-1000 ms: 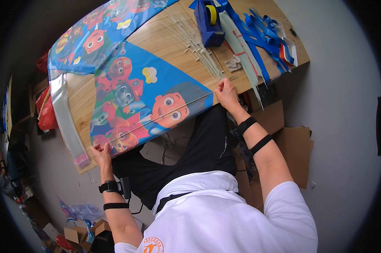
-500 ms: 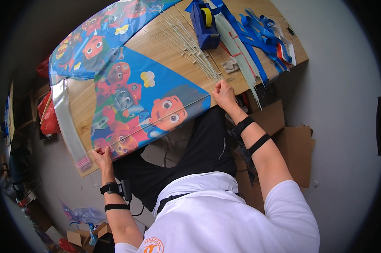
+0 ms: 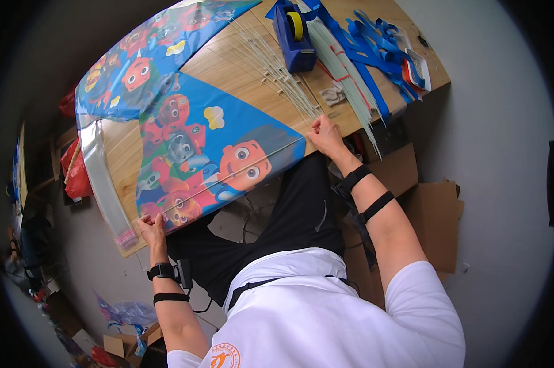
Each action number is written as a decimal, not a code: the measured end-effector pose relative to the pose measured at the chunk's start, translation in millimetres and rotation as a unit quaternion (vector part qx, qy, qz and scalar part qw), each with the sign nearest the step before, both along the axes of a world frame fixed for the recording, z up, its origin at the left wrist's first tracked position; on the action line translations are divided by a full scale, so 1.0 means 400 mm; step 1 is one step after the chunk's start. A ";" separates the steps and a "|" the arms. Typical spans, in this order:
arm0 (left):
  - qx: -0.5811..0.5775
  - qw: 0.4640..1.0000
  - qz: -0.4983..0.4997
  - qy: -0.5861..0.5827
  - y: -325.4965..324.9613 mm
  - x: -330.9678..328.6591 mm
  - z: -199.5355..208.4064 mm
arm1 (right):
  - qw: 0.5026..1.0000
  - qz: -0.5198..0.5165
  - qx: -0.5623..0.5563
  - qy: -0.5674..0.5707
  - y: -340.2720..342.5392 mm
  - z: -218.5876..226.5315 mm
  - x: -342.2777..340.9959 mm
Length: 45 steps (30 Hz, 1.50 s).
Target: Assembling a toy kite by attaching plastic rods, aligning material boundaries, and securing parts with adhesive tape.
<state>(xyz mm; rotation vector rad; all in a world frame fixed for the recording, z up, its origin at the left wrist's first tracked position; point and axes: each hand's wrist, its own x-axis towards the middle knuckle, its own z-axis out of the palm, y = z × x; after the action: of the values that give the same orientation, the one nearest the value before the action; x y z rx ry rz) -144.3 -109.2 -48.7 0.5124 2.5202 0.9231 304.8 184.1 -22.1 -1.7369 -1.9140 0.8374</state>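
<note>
A glossy printed plastic kite [image 3: 209, 147] lay across the pale wood-grain counter [image 3: 252, 73], smooth and matt. At twelve o'clock stood a blue plastic tape dispenser [image 3: 292, 37], beside thin translucent plastic rods [image 3: 277, 67] and shiny blue ribbons [image 3: 375, 43]. A clear, glossy plastic sleeve [image 3: 102, 178] lay at nine o'clock.

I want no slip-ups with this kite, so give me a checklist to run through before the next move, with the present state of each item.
1. Left hand on the kite's near corner: ok.
2. Right hand at the kite's right tip: ok.
3. Thin rod running across the kite between both hands: ok, it shows as a pale line.
4. Kite lying flat on the table: ok, though its near edge overhangs.
5. Spare rods apart from the tape dispenser: ok.
6. Rod end seated at the tip: cannot tell, fingers hide it.
</note>
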 end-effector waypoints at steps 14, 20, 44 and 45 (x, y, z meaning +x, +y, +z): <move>-0.015 1.000 0.006 0.000 0.002 0.006 0.009 | 0.997 0.000 -0.057 -0.043 0.007 0.024 -0.005; 0.003 1.000 0.010 -0.024 -0.007 0.000 0.009 | 0.997 0.006 -0.054 -0.048 0.008 0.022 -0.008; -0.092 0.899 -0.275 0.329 -0.018 0.192 0.078 | 0.998 0.016 -0.055 -0.039 0.003 0.037 -0.011; -0.113 0.892 -0.284 0.333 -0.026 0.191 0.072 | 0.998 0.017 -0.055 -0.039 0.002 0.039 -0.013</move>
<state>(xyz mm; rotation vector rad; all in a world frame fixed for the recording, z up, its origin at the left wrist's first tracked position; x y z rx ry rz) -68.0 -119.4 -20.1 1.6002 2.7047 0.2345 299.8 184.8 -6.6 -1.8309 -1.9866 0.9162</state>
